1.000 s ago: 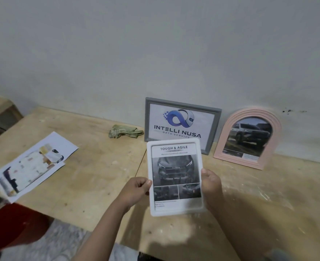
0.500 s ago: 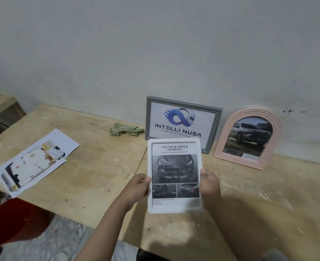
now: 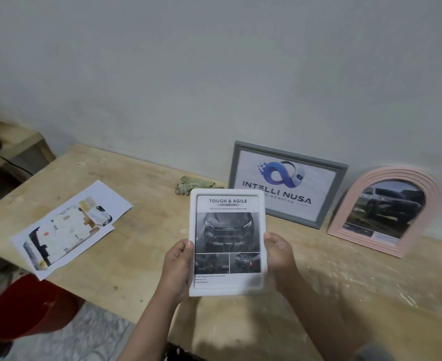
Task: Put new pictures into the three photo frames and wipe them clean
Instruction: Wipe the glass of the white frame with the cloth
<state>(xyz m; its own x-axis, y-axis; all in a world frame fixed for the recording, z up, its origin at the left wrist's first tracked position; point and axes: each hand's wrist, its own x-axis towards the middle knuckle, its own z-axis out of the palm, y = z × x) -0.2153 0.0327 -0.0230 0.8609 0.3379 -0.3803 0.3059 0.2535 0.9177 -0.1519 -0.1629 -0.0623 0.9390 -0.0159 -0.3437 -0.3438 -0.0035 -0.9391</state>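
While the wooden table (image 3: pixel 126 256) fills the floor of the scene under a bare grey wall, the two stood-up frames wait at the far side: the grey frame (image 3: pixel 287 152) with its logo print leans on the wall, and the pink arched frame (image 3: pixel 386 175) with a car photo stands just to its right, also against the wall. Over on the left lie the loose printed sheets (image 3: pixel 66 227), overlapping, and a red bucket (image 3: pixel 24 308) sits below the near-left table edge. Now the white frame (image 3: pixel 227 289): it is up off the table, face to the viewer, its car print seated inside, and over the last second it has barely shifted, just drifting a touch nearer and lower against the grey frame behind. The left hand (image 3: pixel 175 269) grips its left edge, thumb on the front; the right hand (image 3: pixel 278 259) clasps the right edge. That reads to me as a last inspection: all three frames appear filled. Smallest of all, the crumpled green cloth (image 3: pixel 194 185) lies by the far wall, left of the grey frame, so wiping may be next.
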